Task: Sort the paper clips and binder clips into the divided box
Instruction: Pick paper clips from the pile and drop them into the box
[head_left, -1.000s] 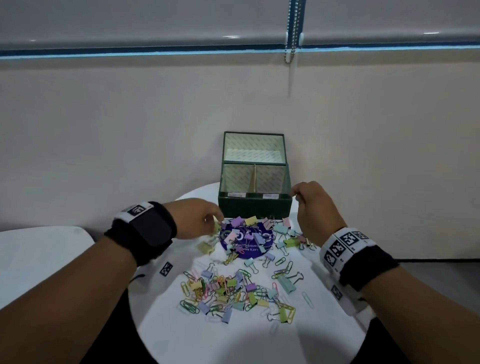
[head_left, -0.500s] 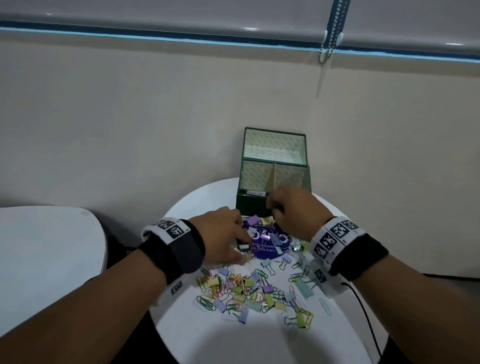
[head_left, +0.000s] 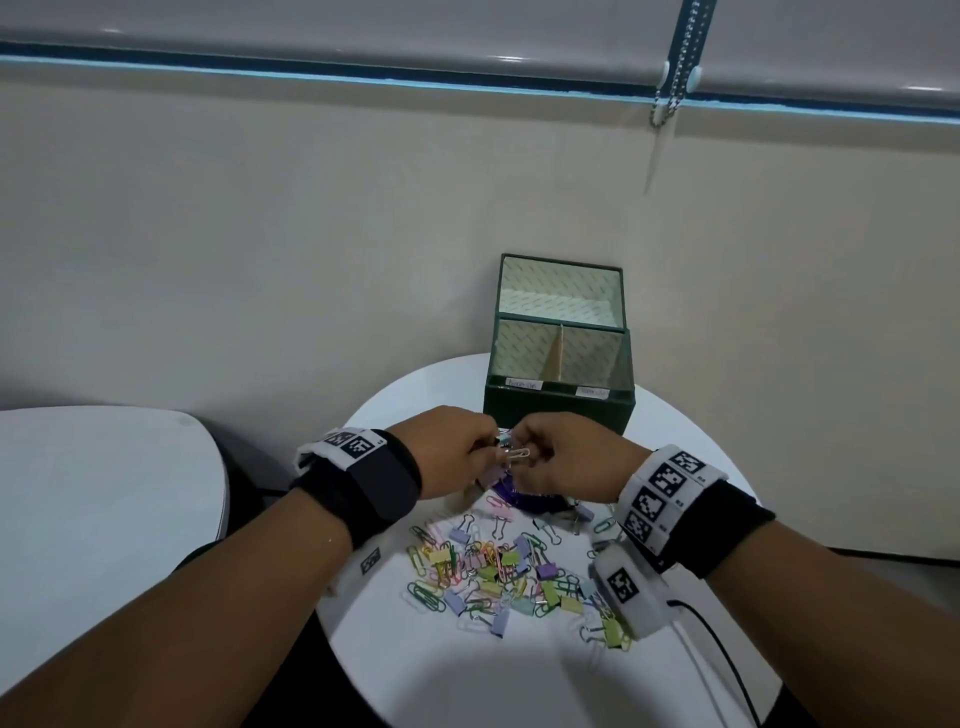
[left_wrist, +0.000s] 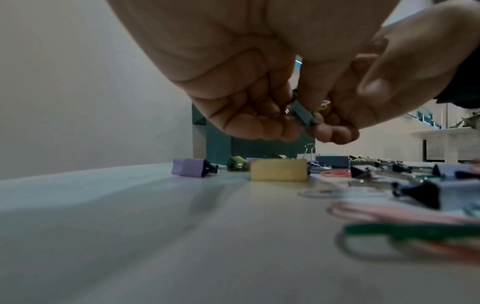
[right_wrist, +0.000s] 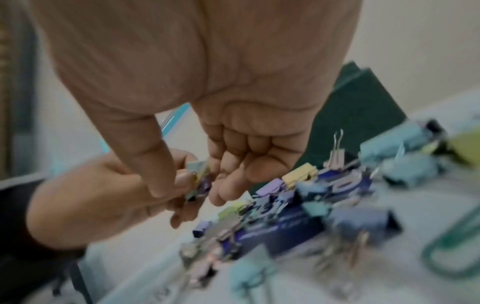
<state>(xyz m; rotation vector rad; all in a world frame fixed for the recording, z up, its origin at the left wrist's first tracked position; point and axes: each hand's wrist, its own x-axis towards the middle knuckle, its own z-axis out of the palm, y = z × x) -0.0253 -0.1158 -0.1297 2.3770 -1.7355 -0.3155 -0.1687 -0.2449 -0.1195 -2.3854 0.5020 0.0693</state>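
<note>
The dark green divided box (head_left: 558, 410) stands open at the far side of the round white table (head_left: 467, 675), its two front compartments empty as far as I can see. Pastel binder clips and paper clips (head_left: 498, 571) lie scattered in front of it. My left hand (head_left: 492, 451) and right hand (head_left: 525, 451) meet just above the pile, before the box. Between them they pinch a small cluster of binder clips (head_left: 511, 455). In the left wrist view a blue-grey binder clip (left_wrist: 302, 114) sits between my curled left fingers. In the right wrist view, right thumb and left fingers pinch the cluster (right_wrist: 200, 179).
A dark blue card (head_left: 530, 499) lies under some clips below my hands. The box's lid (head_left: 558, 291) stands upright against the wall. A second white table (head_left: 104, 493) is at the left. A purple binder clip (left_wrist: 191, 169) and a yellow one (left_wrist: 278, 172) lie near my left hand.
My right hand has come left from the box's corner, and my left hand has lifted off the pile. Both now meet and pinch clips between them.
</note>
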